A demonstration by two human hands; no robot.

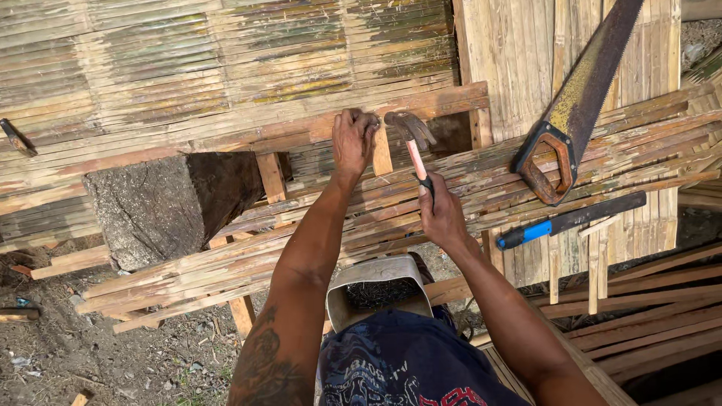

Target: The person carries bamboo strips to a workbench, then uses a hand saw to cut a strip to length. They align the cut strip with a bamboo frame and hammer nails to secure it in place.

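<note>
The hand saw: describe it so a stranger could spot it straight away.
Start at the bamboo slat panel across the top, then move right to the loose slats beside the right hand. The hand saw lies there diagonally, its rusty toothed blade and open orange handle unlike the straight blue-handled knife below it.

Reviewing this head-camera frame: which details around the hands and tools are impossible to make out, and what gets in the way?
- Whether the left hand pinches a nail: its curled fingers cover the spot on the bamboo slats.
- Hammer grip: the right hand wraps the handle's end.
- Handsaw tip: cut off by the top edge.
- Contents of the metal container: dark, too small to tell.
- Dark tool at left: partly cut off by the edge.
</note>
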